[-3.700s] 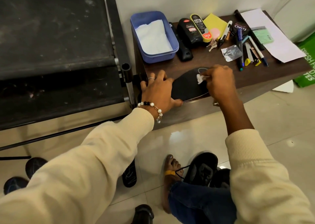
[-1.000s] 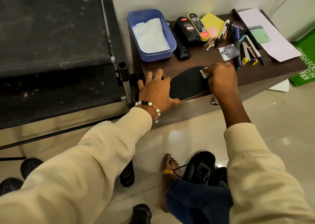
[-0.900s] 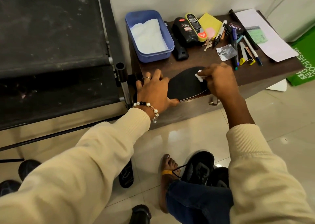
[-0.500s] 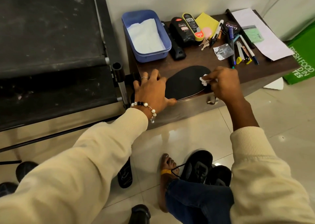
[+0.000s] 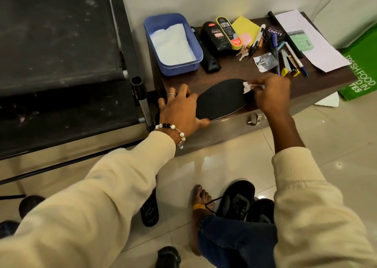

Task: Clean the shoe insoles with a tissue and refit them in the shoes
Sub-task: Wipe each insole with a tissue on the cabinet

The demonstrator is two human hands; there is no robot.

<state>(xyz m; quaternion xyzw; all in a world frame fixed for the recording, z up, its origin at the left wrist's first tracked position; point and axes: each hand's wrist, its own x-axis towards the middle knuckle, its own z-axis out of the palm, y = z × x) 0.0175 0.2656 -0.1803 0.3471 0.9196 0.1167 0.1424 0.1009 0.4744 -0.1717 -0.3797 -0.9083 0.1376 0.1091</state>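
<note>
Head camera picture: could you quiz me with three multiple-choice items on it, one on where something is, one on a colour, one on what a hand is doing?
1. Where does the black insole lie?
A. On the floor tiles
B. On the brown table, at its front edge
C. Inside the blue tub

2. What colour is the bag at the right edge?
A. Green
B. Red
C. Grey

3. What is the right hand doing?
A. Hanging idle
B. Gripping a pen
C. Pinching a white tissue against the insole

Answers:
1 B, the insole lies flat on the tabletop, with the left hand pressing down its near end.
2 A, the green bag carries white lettering.
3 C, the crumpled tissue shows at the fingertips, on the insole's far end.
</note>
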